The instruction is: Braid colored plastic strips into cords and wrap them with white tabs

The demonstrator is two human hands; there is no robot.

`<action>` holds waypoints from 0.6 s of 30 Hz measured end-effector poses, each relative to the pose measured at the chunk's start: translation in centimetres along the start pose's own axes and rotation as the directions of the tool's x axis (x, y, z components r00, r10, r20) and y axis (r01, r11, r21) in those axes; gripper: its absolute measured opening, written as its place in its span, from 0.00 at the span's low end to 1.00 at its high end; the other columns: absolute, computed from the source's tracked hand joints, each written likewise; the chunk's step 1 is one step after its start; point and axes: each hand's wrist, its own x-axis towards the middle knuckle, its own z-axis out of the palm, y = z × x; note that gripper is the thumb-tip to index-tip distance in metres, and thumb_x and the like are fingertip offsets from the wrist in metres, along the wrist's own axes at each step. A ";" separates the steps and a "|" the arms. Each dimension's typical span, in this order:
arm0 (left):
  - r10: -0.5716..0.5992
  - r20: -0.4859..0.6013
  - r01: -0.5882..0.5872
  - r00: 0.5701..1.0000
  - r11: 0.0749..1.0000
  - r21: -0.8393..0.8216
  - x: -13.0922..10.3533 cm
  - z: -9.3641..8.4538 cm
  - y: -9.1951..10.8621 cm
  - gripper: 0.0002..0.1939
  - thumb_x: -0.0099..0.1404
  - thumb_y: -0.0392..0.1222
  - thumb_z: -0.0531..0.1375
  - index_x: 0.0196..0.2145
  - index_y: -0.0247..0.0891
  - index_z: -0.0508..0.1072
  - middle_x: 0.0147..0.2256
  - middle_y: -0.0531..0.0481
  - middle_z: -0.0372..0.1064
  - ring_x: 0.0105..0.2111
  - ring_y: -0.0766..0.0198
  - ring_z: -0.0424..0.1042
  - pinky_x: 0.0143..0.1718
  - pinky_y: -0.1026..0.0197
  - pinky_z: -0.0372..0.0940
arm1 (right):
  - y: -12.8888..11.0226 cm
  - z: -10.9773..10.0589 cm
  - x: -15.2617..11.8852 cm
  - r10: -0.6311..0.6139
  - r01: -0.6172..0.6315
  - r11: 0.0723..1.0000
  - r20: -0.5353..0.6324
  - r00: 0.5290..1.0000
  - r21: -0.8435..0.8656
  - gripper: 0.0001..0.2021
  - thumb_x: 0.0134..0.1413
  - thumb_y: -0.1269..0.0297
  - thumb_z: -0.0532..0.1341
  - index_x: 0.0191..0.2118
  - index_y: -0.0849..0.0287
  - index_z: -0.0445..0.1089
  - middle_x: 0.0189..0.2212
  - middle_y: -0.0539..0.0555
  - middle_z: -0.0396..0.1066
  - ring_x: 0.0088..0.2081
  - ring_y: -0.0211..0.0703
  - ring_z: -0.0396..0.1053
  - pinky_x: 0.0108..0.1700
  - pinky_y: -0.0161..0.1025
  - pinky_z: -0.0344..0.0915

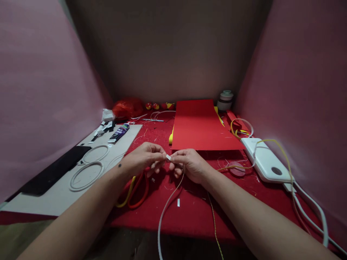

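Over the red table covering, my left hand (152, 156) and my right hand (191, 164) meet fingertip to fingertip. Both are closed in a pinch on a small white strip (168, 157). A pale cord (169, 202) runs down from beneath my right hand and out of the bottom of the view; whether those fingers grip it is hidden. Below my left wrist lie a red loop (146, 193) and a yellow loop (129, 195), partly covered by the arm. Another small white strip (178, 202) rests on the cloth below my hands.
At left, a pale board (61, 202) carries a black piece (54, 171), two light rings (86, 176) and a dark tube (118, 133). Red sheets (202, 124) lie ahead. A white power bank (267, 159) with cables is at right. Thread scraps litter the red cloth (195, 213).
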 end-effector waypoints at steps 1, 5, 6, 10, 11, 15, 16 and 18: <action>-0.018 -0.019 0.019 1.000 0.999 0.035 -0.3 -0.1 0.4 0.08 0.56 0.42 0.57 0.27 0.33 0.69 0.16 0.53 0.65 0.12 0.72 0.60 0.12 0.70 0.53 | 0.0 0.0 0.0 0.006 -0.006 1.000 -0.006 1.000 -0.005 0.03 0.43 0.71 0.61 0.25 0.65 0.68 0.16 0.50 0.68 0.13 0.30 0.59 0.17 0.31 0.58; -0.029 -0.081 0.040 0.996 0.990 0.137 -1.2 -0.9 1.8 0.10 0.57 0.44 0.56 0.29 0.33 0.69 0.23 0.50 0.68 0.16 0.70 0.65 0.14 0.68 0.58 | 0.1 0.1 0.2 0.009 -0.010 1.000 -0.035 0.999 -0.007 0.02 0.44 0.74 0.59 0.24 0.65 0.67 0.16 0.49 0.68 0.13 0.29 0.58 0.17 0.30 0.59; -0.006 -0.107 0.023 0.994 0.987 0.158 -1.3 -1.3 2.2 0.10 0.57 0.44 0.56 0.30 0.33 0.68 0.24 0.50 0.68 0.16 0.70 0.65 0.14 0.68 0.59 | 0.0 0.1 0.2 0.005 -0.005 1.000 -0.041 0.999 -0.003 0.03 0.44 0.75 0.59 0.24 0.65 0.67 0.16 0.49 0.68 0.13 0.29 0.58 0.17 0.30 0.59; 0.186 -0.192 -0.118 0.964 0.940 0.321 -0.6 -2.2 4.4 0.10 0.54 0.42 0.58 0.34 0.35 0.68 0.20 0.53 0.66 0.14 0.69 0.63 0.13 0.67 0.59 | -0.1 0.3 0.3 0.013 -0.013 1.000 -0.046 0.999 0.005 0.06 0.45 0.76 0.58 0.21 0.65 0.66 0.15 0.48 0.67 0.12 0.29 0.59 0.16 0.29 0.60; 0.242 -0.174 -0.163 0.954 0.912 0.377 -0.1 -2.2 5.3 0.10 0.54 0.42 0.58 0.35 0.36 0.69 0.19 0.53 0.65 0.14 0.69 0.63 0.13 0.67 0.60 | -0.1 0.4 0.4 0.026 -0.025 0.999 -0.043 0.999 0.021 0.06 0.45 0.76 0.58 0.20 0.65 0.66 0.14 0.48 0.67 0.11 0.29 0.58 0.16 0.29 0.60; 0.392 0.008 -0.333 0.920 0.770 0.544 3.5 0.5 9.8 0.07 0.56 0.39 0.57 0.33 0.35 0.70 0.19 0.52 0.68 0.15 0.69 0.64 0.15 0.68 0.59 | -0.2 0.5 1.0 0.032 -0.029 0.999 -0.116 0.993 0.026 0.08 0.42 0.77 0.60 0.17 0.64 0.66 0.11 0.47 0.65 0.09 0.30 0.57 0.13 0.29 0.54; 0.420 0.045 -0.363 0.906 0.721 0.591 4.7 1.7 10.8 0.06 0.56 0.38 0.56 0.32 0.35 0.70 0.19 0.52 0.68 0.14 0.70 0.63 0.15 0.69 0.58 | -0.2 0.5 1.1 0.036 -0.032 0.999 -0.115 0.993 0.035 0.08 0.42 0.77 0.60 0.17 0.64 0.66 0.11 0.47 0.65 0.09 0.30 0.57 0.13 0.29 0.54; 0.480 0.121 -0.424 0.869 0.595 0.682 7.6 4.3 12.4 0.08 0.56 0.34 0.54 0.33 0.34 0.71 0.20 0.52 0.68 0.14 0.71 0.63 0.16 0.69 0.57 | -0.3 0.6 1.4 0.068 -0.063 0.997 -0.112 0.991 0.052 0.08 0.42 0.77 0.59 0.17 0.63 0.66 0.11 0.47 0.65 0.09 0.31 0.57 0.13 0.30 0.54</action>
